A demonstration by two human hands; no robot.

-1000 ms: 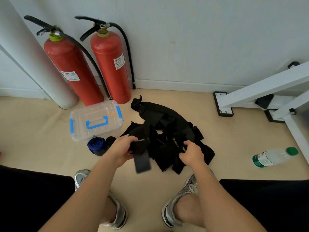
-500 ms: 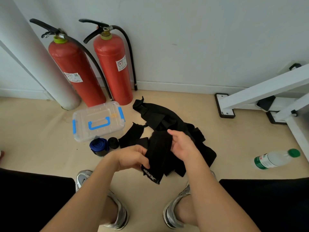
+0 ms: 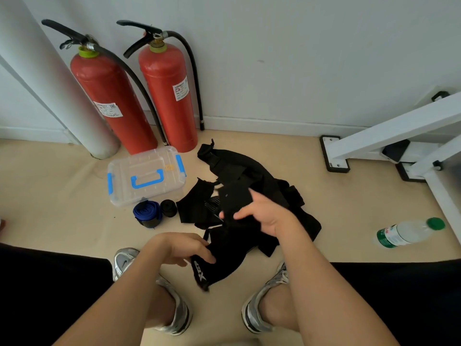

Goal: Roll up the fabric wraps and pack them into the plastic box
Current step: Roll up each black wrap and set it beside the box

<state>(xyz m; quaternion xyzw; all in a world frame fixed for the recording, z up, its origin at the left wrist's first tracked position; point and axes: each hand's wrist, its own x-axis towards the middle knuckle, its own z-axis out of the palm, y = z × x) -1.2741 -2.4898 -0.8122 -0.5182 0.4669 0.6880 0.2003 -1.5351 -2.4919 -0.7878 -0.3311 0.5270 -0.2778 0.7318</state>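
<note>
Gym corner: white bench frame (image 3: pixel 389 136), fire extinguishers (image 3: pixel 167 96).

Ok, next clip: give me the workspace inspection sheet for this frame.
Surface: beige floor.
Job's things: plastic box, lid on; blue roll and black roll beside it; wrap pile unrolled; black wrap lifted off the floor.
Clutter: water bottle lying on its side.
Grippers: left hand pinches the black wrap's lower end; right hand grips its upper part.
Cables: nothing seen.
Surroundings: two fire extinguishers by the wall, pillar, white frame.
</note>
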